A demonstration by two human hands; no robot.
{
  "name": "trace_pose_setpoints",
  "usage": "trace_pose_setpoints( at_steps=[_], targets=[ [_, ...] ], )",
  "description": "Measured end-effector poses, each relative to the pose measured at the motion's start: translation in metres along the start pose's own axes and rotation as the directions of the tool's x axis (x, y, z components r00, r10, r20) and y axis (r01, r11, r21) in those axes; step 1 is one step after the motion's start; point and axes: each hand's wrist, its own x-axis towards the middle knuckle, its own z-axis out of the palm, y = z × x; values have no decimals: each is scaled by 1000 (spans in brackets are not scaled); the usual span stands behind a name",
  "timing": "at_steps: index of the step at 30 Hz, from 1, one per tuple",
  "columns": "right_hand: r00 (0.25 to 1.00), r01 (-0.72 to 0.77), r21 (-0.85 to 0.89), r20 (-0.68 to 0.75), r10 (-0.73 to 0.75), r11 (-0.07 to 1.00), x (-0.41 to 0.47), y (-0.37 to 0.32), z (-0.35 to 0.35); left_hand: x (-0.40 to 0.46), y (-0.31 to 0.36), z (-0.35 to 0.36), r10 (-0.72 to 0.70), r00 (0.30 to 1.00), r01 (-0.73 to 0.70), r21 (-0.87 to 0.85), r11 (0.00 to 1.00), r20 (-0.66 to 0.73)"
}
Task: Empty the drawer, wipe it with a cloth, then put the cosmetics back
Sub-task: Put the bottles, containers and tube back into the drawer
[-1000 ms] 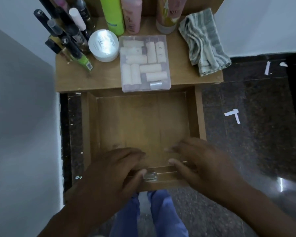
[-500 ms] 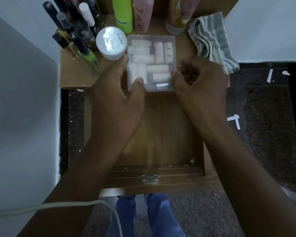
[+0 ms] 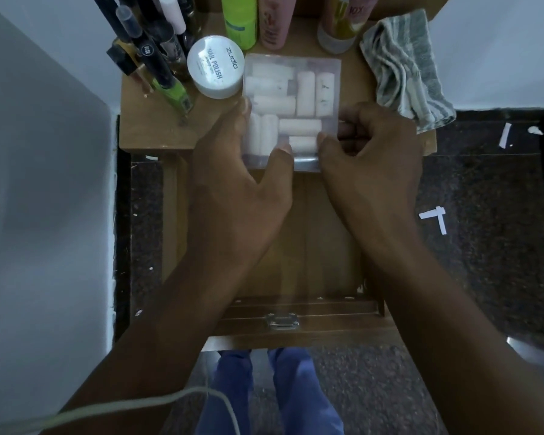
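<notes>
- Head view: the clear plastic box [image 3: 292, 111] of pale pink and white tubes sits at the front edge of the wooden table [image 3: 157, 133], its near end reaching just over the open drawer [image 3: 314, 246].
- The left hand [image 3: 242, 186] grasps the box from its left side: the fingers lie along the left wall and the thumb is pressed on the near edge of the lid.
- The right hand [image 3: 371, 161] grasps the box at its near right corner, with the thumb on the near edge and the curled fingers against the right wall.
- The drawer is pulled out below the table; its wooden floor shows between the two forearms and a metal latch [image 3: 281, 321] sits on its front panel.
- Just left of the box stands a round white jar [image 3: 215, 70] labelled as nail polish, touching or nearly touching the box.
- Further left a cluster of dark slim tubes [image 3: 151, 54] leans together.
- Behind the box stand a green bottle [image 3: 239, 20] and a pink bottle [image 3: 275, 23].
- A striped grey cloth [image 3: 402, 67] lies crumpled on the right end of the table, near the right hand.
- A pale cable [image 3: 139, 406] crosses the lower left.
</notes>
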Motion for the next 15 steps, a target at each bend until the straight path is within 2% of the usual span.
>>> trace_pose_setpoints(
  at_steps=[3, 8, 15],
  targets=[
    [999, -46, 146, 23, 43, 988, -14, 1, -8, -15, 1, -10, -39, 999, 39, -37, 999, -7],
    [985, -120, 312, 155, 74, 942, -44, 3, -26, -51, 7, -30, -112, 993, 109, -65, 992, -37],
    [947, -215, 283, 295, 128, 935, -91, 2, -37, -94, 2, -52, -233, 970, 228, -82, 970, -69]
  ],
)
